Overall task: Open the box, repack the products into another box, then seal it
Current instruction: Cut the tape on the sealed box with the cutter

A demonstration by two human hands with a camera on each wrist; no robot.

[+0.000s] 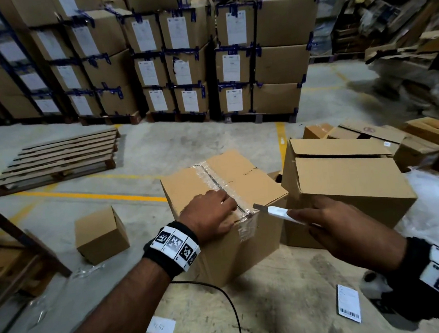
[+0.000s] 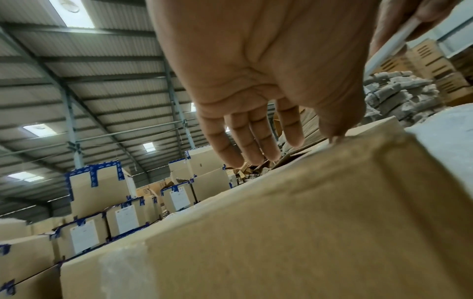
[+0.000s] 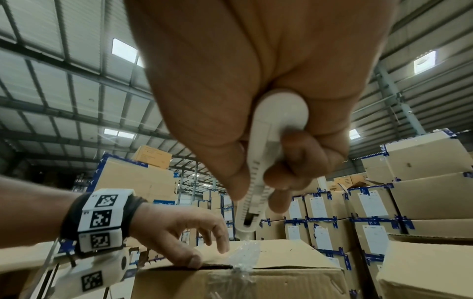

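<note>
Hands: left hand (image 1: 211,214) lies spread, fingers fairly straight, on the top near edge of the taped box; right hand (image 1: 330,223) curled round a white box cutter (image 1: 274,212), blade tip just short of the box's near corner.

Second box (image 1: 345,182), just beyond the right hand: larger carton, top flaps loose and unsealed. Judged to be the receiving box; whether anything lies inside cannot be told.

Taped box (image 1: 223,189), under the left hand: brown carton on the tabletop (image 1: 288,287). Flaps down. A dark line runs along the centre seam, so the cut there looks made or nearly made.

Clear tape (image 1: 211,177), beside the left fingertips: wrinkled strip along the seam, bunched and folding over the near edge, where it seems to hold yet.

Box cutter, in the right hand: blade out, pointing at the bunched tape.

Progress: opening step, late. No products in sight. Remaining, by judgement: free the near-edge tape, lift flaps, transfer contents, seal the second box.
</note>
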